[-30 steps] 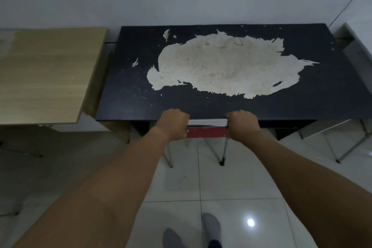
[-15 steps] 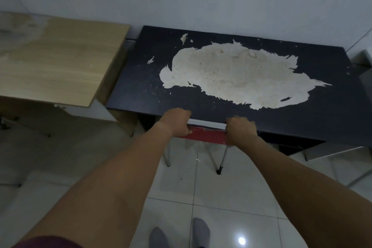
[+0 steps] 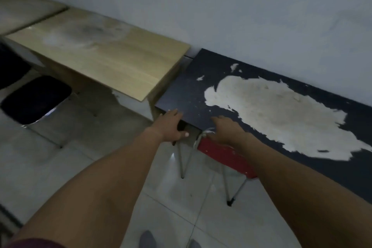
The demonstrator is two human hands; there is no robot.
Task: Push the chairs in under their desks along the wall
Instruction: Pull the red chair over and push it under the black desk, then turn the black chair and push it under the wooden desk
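A red chair [image 3: 227, 155] with thin metal legs sits tucked under the black desk [image 3: 185, 94], only its back edge and legs showing. The desk's top has a large pale peeled patch. My left hand [image 3: 171, 127] hovers at the desk's near left corner, fingers spread, holding nothing. Just above the chair's top rail, my right hand [image 3: 225, 131] lies flat and open, fingertips over the desk's front edge. A black-seated chair [image 3: 36, 98] stands out on the floor in front of the light wooden desk [image 3: 112, 54] to the left.
All desks stand against a white wall [image 3: 241, 6]. Another pale desk [image 3: 20, 12] continues the row at far left. The floor is glossy white tile [image 3: 96, 167]. My socked feet [image 3: 147, 239] show at the bottom edge.
Both hands have let go of the red chair's back and opened. The view has swung left, bringing the wooden desk and the black-seated chair into sight.
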